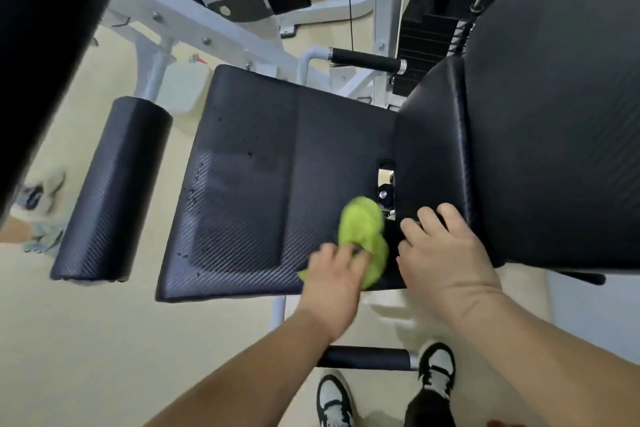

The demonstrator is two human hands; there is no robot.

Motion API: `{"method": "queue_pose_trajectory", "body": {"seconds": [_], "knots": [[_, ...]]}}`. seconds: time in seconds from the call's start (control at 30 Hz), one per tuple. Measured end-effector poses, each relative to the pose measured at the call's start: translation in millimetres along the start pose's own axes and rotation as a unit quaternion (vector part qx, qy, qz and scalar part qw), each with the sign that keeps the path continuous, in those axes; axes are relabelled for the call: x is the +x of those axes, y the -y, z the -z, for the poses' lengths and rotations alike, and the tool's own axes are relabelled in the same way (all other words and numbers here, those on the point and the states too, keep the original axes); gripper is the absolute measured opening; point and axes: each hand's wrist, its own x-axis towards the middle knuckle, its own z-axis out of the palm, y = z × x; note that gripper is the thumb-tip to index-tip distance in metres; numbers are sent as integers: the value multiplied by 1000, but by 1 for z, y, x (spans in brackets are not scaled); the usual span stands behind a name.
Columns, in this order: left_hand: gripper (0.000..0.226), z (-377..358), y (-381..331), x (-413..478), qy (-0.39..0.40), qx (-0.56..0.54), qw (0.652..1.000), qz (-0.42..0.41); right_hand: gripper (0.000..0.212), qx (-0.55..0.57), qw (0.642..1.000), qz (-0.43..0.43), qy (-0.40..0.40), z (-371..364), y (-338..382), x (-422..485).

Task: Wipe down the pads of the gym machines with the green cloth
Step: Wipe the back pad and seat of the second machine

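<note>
The roller pad [110, 189] at far left looks dry and unwiped, as far as I can judge. The seat pad [263, 163] still carries droplets along its left side. The left hand [334, 282], fingers clenched on the green cloth [365, 236], wipes its near right corner. The right hand [446, 253] rests open-fingered where seat meets back pad [554, 114], probably still to do.

Seat pad [263, 163]: black, fine diagonal weave pattern. Back pad [554, 135]: same black weave. Roller pad [110, 191]: black, woven texture. Cloth [363, 236]: bright lime green. Machine frame [194, 10]: white. Weight stack [429, 45]: black. Floor [86, 340]: pale beige. Sneakers [437, 366]: black-and-white panels.
</note>
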Motion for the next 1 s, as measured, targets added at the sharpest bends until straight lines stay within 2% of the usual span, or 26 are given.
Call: {"method": "queue_pose_trajectory", "body": {"seconds": [0.03, 0.07, 0.1, 0.17, 0.23, 0.3, 0.4, 0.47, 0.53, 0.57, 0.67, 0.73, 0.77, 0.8, 0.87, 1.0], "knots": [[57, -3, -3, 3, 31, -2, 997, -65, 4, 14, 999, 10, 31, 5, 0, 0], [56, -1, 2, 9, 46, 3, 994, -98, 9, 9, 998, 24, 64, 12, -2, 2], [56, 4, 11, 14, 46, 11, 994, -101, 18, -12, 993, 35, 108, 19, -2, 4], [56, 20, 36, 21, 27, 21, 998, -53, 30, -45, 986, 41, 154, 25, -2, 9], [58, 41, 69, 21, 0, 41, 998, 41, 29, -13, 986, 18, 167, 33, -6, 27], [60, 61, 106, 12, -43, 39, 980, 192, 28, 39, 988, -18, 150, 37, -12, 49], [72, 68, 131, 1, -111, 26, 903, 415, 29, 70, 983, -68, 154, 29, -12, 82], [70, 57, 109, 8, -136, -7, 866, 481, 30, 72, 979, -82, 171, 23, -9, 94], [63, 39, 74, 21, -138, -27, 866, 479, 31, 77, 979, -80, 170, 18, -9, 107], [63, 32, 58, 29, -135, -26, 886, 442, 30, 76, 980, -80, 165, 17, -13, 113], [70, 21, 33, 52, -89, -8, 964, 252, 27, 62, 984, -70, 150, 22, -33, 145], [69, 28, 47, 65, -57, 6, 989, 137, 28, 22, 990, -45, 133, 29, -50, 170], [67, 35, 63, 72, -50, 21, 993, 108, 28, -7, 992, -28, 120, 33, -61, 184], [64, 42, 82, 79, -52, 28, 992, 113, 28, -37, 993, -15, 112, 38, -71, 196], [59, 57, 120, 93, -77, 27, 974, 209, 27, -89, 989, -14, 115, 45, -93, 214], [71, 82, 144, 132, -106, -12, 900, 423, 30, -125, 980, -51, 145, 37, -114, 216]]}}
